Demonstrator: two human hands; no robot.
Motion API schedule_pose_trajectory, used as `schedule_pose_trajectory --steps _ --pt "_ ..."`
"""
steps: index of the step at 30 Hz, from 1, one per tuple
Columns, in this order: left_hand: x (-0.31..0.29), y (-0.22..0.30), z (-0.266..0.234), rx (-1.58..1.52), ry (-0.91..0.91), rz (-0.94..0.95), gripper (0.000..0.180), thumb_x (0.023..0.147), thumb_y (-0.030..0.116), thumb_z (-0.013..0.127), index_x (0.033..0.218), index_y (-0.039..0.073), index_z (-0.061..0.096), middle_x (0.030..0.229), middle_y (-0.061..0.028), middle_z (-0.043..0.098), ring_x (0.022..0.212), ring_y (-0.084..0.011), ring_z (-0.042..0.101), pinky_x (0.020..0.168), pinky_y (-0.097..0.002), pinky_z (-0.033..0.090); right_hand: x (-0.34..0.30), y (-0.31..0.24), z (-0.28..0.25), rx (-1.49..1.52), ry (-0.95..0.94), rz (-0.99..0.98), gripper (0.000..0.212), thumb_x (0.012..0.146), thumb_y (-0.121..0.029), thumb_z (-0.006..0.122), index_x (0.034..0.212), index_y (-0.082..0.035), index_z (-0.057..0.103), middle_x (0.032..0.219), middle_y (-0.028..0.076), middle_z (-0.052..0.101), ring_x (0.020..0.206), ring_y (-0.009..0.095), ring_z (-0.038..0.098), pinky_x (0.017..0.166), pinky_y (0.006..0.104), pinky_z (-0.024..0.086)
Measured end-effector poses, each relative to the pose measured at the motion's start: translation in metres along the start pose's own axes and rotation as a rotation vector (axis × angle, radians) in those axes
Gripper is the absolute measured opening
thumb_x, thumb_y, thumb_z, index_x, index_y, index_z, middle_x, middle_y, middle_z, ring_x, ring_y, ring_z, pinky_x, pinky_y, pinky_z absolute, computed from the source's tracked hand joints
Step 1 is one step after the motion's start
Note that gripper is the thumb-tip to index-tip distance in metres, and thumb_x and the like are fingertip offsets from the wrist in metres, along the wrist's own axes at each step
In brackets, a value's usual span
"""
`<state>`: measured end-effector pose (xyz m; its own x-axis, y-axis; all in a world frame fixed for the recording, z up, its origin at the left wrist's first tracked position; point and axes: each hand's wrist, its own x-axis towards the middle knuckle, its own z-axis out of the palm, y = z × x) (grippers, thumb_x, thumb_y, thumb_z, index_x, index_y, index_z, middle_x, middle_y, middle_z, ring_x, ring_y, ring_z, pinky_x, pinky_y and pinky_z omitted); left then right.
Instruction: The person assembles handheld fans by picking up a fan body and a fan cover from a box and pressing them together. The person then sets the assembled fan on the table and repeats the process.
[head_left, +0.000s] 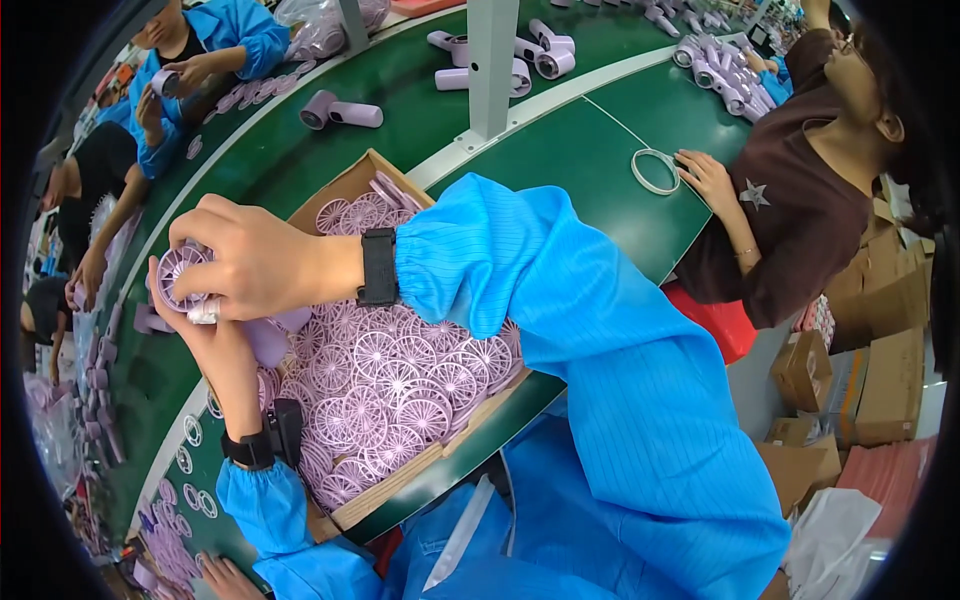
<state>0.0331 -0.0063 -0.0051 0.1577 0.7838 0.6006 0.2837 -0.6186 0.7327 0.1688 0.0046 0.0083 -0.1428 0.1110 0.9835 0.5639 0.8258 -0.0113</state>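
Note:
Both my hands meet at the left over a lilac handheld fan, its round spoked grille [184, 274] facing outward. My right hand [258, 262] curls over the fan head from above, fingers pressed on the grille and rim. From below, my left hand [208, 340] wraps round the same head; most of its fingers are hidden. A lilac handle [268, 342] shows behind my left wrist, probably part of this fan. A small whitish piece [204, 312] shows at my right fingertips, too covered to name. Beneath my forearm stands a cardboard box [400, 488] heaped with loose lilac grilles [400, 385].
A grey metal post [490, 70] rises from the green conveyor's [410, 110] pale edge. Lilac fan bodies [340, 112] lie on the belt. A white ring [655, 172] lies by a co-worker's hand [706, 180] at right. Other people work at left. Cardboard boxes [890, 385] stand lower right.

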Motion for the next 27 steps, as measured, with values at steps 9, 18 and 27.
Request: schedule_pose_trajectory --steps 9,18,27 --pt "0.001 -0.001 -0.002 0.042 0.027 -0.026 0.068 0.086 0.000 0.055 0.145 0.010 0.022 0.141 -0.0165 0.032 0.125 -0.0243 0.040 0.103 -0.0328 0.034 -0.002 0.012 0.005 -0.029 -0.005 -0.051 0.025 0.061 -0.019 0.071 0.086 -0.022 0.069 0.103 0.004 0.058 0.088 0.026 0.054 0.077 0.0349 0.048" --pt "-0.005 0.006 -0.009 -0.439 0.052 -0.112 0.075 0.085 -0.005 0.052 0.146 0.015 0.015 0.124 -0.0136 0.046 0.088 -0.0195 0.060 0.072 -0.0339 0.053 0.004 0.004 -0.005 0.117 -0.236 0.073 0.042 0.073 -0.013 0.070 0.114 -0.020 0.066 0.126 0.006 0.055 0.105 0.026 0.054 0.094 0.0350 0.041" --pt "-0.006 -0.001 -0.019 -0.683 -0.114 -0.153 0.054 0.097 0.018 0.039 0.146 0.020 0.019 0.112 -0.0115 0.052 0.067 -0.0151 0.058 0.057 -0.0280 0.050 0.013 -0.010 0.001 1.004 -0.337 0.891 0.062 0.085 -0.007 0.064 0.140 -0.004 0.037 0.128 0.008 0.052 0.117 0.016 0.050 0.101 0.0304 0.038"
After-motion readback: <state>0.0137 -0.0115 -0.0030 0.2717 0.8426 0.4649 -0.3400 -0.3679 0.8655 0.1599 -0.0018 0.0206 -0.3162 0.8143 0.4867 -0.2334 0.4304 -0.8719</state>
